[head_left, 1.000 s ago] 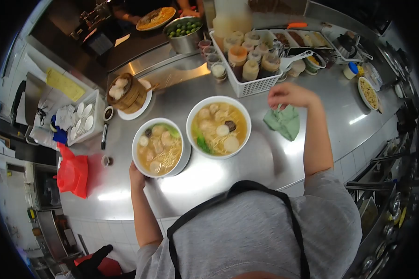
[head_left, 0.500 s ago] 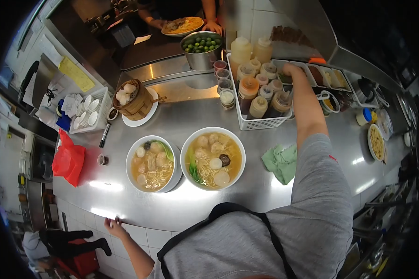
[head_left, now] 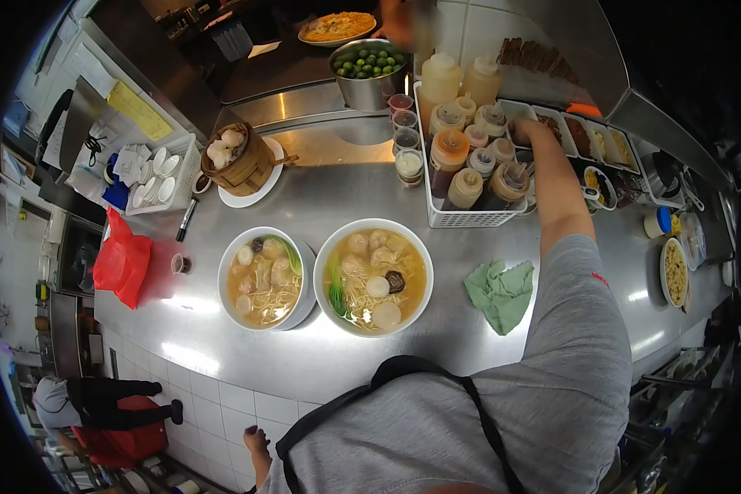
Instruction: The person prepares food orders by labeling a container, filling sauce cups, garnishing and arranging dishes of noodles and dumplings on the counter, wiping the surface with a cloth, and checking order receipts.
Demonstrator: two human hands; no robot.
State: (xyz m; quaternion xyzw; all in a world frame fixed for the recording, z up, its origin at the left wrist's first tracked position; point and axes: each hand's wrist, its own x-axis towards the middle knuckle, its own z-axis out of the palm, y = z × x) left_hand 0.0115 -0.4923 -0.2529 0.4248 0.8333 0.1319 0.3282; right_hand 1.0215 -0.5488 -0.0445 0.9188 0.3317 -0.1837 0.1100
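My right hand (head_left: 528,132) reaches down into a white container behind the sauce bottles; its fingers are hidden inside. My left hand (head_left: 256,442) hangs by my side below the counter edge, fingers loosely curled, with nothing seen in it. Before me stand two white bowls of noodle soup, a left bowl (head_left: 262,280) and a right bowl (head_left: 374,278). Both contain dumplings, noodles, leafy greens and a dark mushroom. Beside my right arm, a white basket (head_left: 477,219) holds several squeeze bottles (head_left: 449,152). A crumpled green cloth (head_left: 500,296) lies to the right of the bowls.
A bamboo steamer (head_left: 243,165) of dumplings sits on a white plate. Limes fill a metal pot (head_left: 370,90). At left are a red bag (head_left: 122,262), a marker (head_left: 187,221) and a small cup (head_left: 180,263). Another person (head_left: 99,402) is at lower left; a hand shows near a food plate (head_left: 337,29).
My left hand has drawn in toward my body, away from the counter edge. My right hand stays at the container. The view has shifted slightly, and the person beyond the counter has moved a hand.
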